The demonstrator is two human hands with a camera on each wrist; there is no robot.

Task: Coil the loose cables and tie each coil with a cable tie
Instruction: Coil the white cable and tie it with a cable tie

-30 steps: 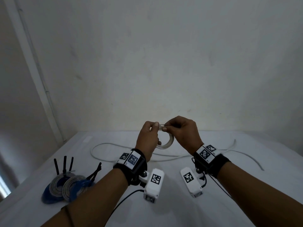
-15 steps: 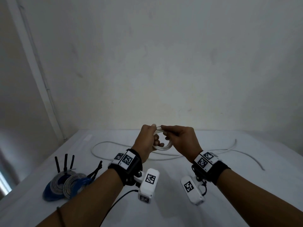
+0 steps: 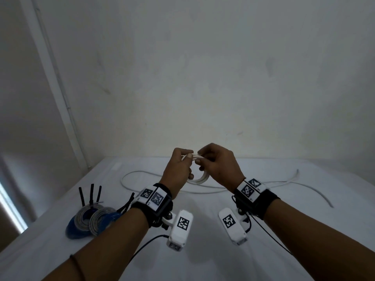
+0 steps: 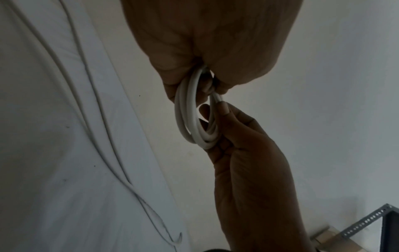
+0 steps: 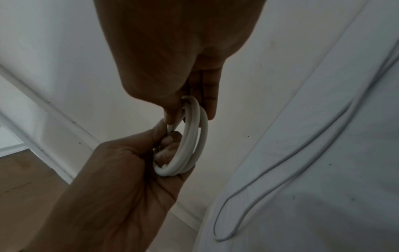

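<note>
A small coil of white cable [image 3: 199, 178] hangs in the air above the white table [image 3: 203, 260]. My left hand [image 3: 185, 159] pinches its top from the left, thumb over the strands. My right hand [image 3: 203, 159] pinches the same spot from the right, with its lower fingers curled through the loop. In the left wrist view the coil [image 4: 190, 119] shows about three turns between my left hand [image 4: 190, 81] and right hand [image 4: 218, 109]. The right wrist view shows the coil [image 5: 194, 136] the same way. The cable's loose rest [image 3: 142, 173] trails over the table.
Two tied coils of grey and blue cable [image 3: 91, 220] lie at the table's left, with black cable ties [image 3: 91, 194] standing up behind them and more ties [image 3: 126, 203] beside my left wrist. The loose cable's far end [image 3: 316, 191] curves off to the right. A wall stands close behind.
My right hand's fingers, stretched along the strand half a second ago, have curled back onto the coil's top. Both hands stay in almost the same place.
</note>
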